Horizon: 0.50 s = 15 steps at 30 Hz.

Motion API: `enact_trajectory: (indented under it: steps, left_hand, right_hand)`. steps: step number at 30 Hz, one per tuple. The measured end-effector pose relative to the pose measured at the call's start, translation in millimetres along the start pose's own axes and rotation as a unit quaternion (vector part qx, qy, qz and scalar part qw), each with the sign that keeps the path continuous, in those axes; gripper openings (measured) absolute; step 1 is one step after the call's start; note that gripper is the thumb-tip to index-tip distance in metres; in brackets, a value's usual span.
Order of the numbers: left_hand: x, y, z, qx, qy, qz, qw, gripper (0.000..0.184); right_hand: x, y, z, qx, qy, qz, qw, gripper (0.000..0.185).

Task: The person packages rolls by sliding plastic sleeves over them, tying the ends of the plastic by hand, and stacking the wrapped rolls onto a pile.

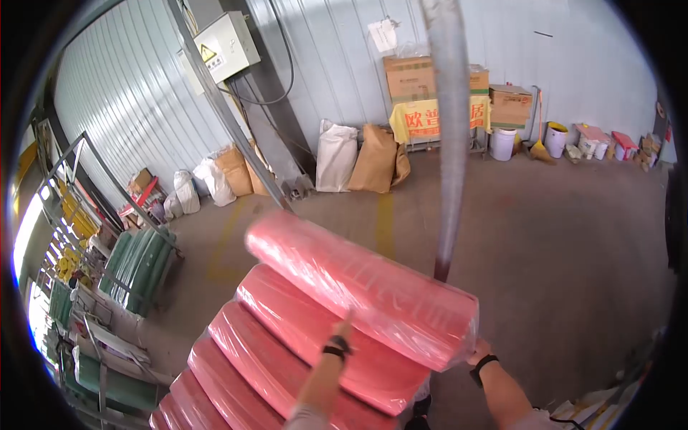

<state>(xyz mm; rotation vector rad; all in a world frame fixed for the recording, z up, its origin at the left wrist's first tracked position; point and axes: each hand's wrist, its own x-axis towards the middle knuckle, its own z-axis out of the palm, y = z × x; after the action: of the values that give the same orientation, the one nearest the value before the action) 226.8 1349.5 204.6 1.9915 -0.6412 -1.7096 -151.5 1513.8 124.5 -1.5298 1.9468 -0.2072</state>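
Observation:
A red roll [358, 283] wrapped in clear plastic lies slanted on top of a pile of similar red rolls [279, 351]. My left hand [342, 334], with a dark band at the wrist, is against the lower side of the top roll, near its middle; its fingers are blurred. At the roll's right end, my right hand [481, 351] grips the plastic-wrapped edge, its fingers partly hidden behind it. A dark band circles that wrist too.
A grey metal post [450, 143] rises just beyond the roll, and a thinner pole [229, 107] stands left. Along the wall are sacks [337, 158], cardboard boxes [510, 106], buckets [503, 145] and a broom [541, 150]. Green rolls [136, 269] sit on a rack at left.

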Motion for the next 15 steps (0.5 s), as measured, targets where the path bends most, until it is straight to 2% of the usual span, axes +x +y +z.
enact_trajectory:
  steps: [2, 3, 4, 5, 6, 8, 10, 11, 13, 15]
  left_hand:
    - [57, -27, 55, 0.083, -0.003, 0.08, 0.993, 0.117]
    - [66, -28, 71, 0.112, -0.006, 0.104, 0.988, 0.12]
    - [74, -30, 83, -0.005, 0.023, 0.061, 0.998, 0.125]
    - [63, -22, 92, -0.062, 0.033, 0.034, 0.997, 0.127]
    - [50, -14, 101, -0.12, 0.047, 0.007, 0.992, 0.13]
    - [12, 11, 100, -0.169, -0.024, 0.056, 0.984, 0.129]
    - [22, 7, 119, -0.262, 0.007, 0.111, 0.959, 0.119]
    - [37, -4, 125, -0.239, 0.026, 0.113, 0.964, 0.117]
    - [56, -21, 127, -0.212, 0.04, 0.116, 0.97, 0.115]
    - [58, -24, 120, -0.228, -0.029, 0.129, 0.965, 0.115]
  right_hand:
    - [23, 2, 23, 0.042, 0.12, -0.062, 0.99, 0.046]
    - [25, -3, 23, 0.04, 0.114, -0.051, 0.991, 0.046]
    - [30, -7, 19, 0.366, 0.084, 0.032, 0.926, 0.04]
    - [36, -17, 4, 0.647, 0.055, 0.111, 0.752, 0.034]
    - [47, -30, -10, 0.856, 0.029, 0.171, 0.487, 0.029]
    - [41, -88, -64, 0.844, 0.107, 0.128, 0.51, 0.025]
    - [66, -47, -49, 0.822, 0.114, 0.124, 0.544, 0.024]
    - [78, -30, -37, 0.822, 0.123, 0.135, 0.539, 0.024]
    - [93, -4, -22, 0.767, 0.021, 0.194, 0.611, 0.024]
    - [87, -16, -15, 0.787, 0.061, 0.172, 0.589, 0.024]
